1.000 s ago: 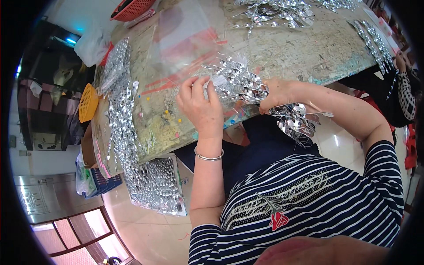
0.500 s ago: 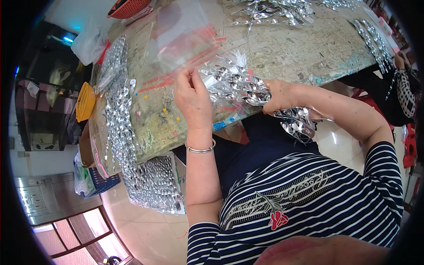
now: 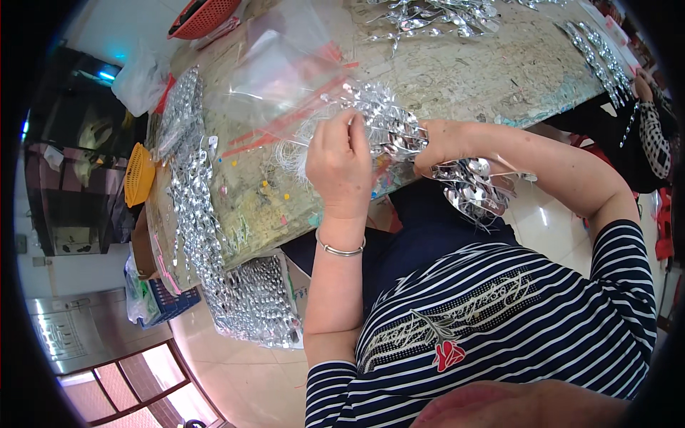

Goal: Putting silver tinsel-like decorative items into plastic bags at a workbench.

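Silvery twisted-foil strands, frame center, extend over a worn grey tabletop; clear flat plastic bags lie toward upper left.

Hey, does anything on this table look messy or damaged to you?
Yes. The tabletop looks worn and stained, with blue-green patches near its edge. A tangle of white thread lies loose beside the left hand, and small yellow scraps are scattered nearby, so it looks untidy.
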Available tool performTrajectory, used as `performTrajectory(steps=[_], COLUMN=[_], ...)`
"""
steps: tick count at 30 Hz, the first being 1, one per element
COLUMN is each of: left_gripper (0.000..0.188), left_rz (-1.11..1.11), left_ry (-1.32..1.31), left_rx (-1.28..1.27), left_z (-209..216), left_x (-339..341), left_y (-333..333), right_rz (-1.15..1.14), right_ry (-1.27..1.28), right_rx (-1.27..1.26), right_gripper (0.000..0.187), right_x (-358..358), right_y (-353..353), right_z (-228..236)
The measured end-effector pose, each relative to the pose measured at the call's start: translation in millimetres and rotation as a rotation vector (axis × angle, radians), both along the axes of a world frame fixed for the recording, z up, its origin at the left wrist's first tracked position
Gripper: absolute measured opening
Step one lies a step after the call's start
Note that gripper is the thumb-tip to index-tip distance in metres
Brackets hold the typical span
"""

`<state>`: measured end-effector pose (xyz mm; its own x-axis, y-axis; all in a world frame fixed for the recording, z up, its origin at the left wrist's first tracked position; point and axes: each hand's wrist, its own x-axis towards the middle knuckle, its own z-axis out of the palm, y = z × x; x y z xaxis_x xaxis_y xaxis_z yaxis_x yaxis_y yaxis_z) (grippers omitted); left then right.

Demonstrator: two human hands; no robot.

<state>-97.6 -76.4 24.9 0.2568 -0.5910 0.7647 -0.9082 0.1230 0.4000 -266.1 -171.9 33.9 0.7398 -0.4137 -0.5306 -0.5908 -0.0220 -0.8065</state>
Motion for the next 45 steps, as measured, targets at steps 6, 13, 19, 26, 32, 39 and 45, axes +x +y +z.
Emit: performTrajectory(steps=[6,13,19,26,32,39,45], left_gripper=[0.01,0.01,0.014,0.026,0.034,0.042,0.028], left_rz=[-0.06,-0.037,-0.03,-0.001,-0.051,-0.241,-0.117], left_ry=[0.036,0.005,-0.056,0.065,-0.016,-0.149,0.014], left_rx=[0.078,0.041,-0.014,0.031,0.053,0.054,0.013], left_z=[-11.2,-4.3,-11.2,1.8,7.6,8.8,9.5], left_x=[-13.5,-7.8,-9.2,0.2,1.8,7.7,14.1], left_y=[9.3,-1.1,0.6,-8.0,-12.7,-12.2,-8.4], right_rz=[-0.101,-0.113,-0.144,-0.234,-0.137,-0.111,-0.251], right_ry=[-0.1,-0.196,-0.318,-0.356,-0.257,-0.208,-0.13], right_rx=[0.056,0.245,0.244,0.295,0.256,0.135,-0.095], right_gripper=[0.024,0.024,0.027,0.052,0.047,0.035,0.061], right_x=[-6.9,-9.6,-11.4,0.1,9.2,16.2,17.1], right_y=[1.9,11.0,18.3,27.4,14.7,-5.7,-7.0], right_z=[-5.5,-12.4,-5.1,-11.3,-22.9,-31.8,13.7])
